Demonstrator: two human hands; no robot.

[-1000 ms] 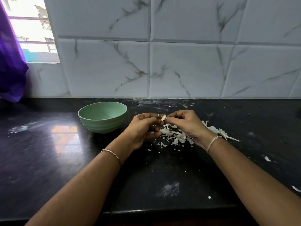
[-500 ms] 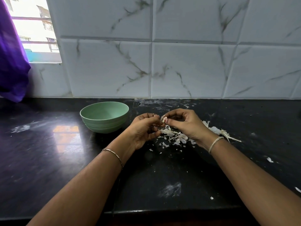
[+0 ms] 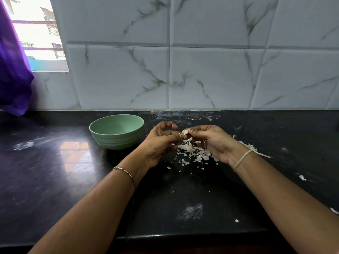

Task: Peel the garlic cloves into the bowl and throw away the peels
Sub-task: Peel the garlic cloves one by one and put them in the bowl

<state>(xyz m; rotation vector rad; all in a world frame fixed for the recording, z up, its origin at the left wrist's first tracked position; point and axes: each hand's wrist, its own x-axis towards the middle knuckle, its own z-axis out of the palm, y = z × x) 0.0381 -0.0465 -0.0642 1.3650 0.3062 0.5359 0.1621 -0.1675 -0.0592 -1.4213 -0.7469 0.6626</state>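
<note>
A small pale garlic clove (image 3: 185, 132) is pinched between the fingertips of my left hand (image 3: 161, 142) and my right hand (image 3: 211, 140), a little above the black counter. Under the hands lies a heap of white garlic peels (image 3: 194, 152). Just left of my left hand stands a green bowl (image 3: 102, 132), upright; its visible inside shows no cloves. More peels and a stalk (image 3: 256, 152) lie behind my right wrist.
The black counter (image 3: 55, 171) runs to a marbled tile wall at the back. A purple curtain (image 3: 12, 74) hangs by the window at far left. Stray peel bits (image 3: 301, 177) lie at right and near the front edge (image 3: 237, 220).
Both hands stay together over the peel heap, fingers working on the clove. The camera view has shifted slightly; the bowl has not moved.
</note>
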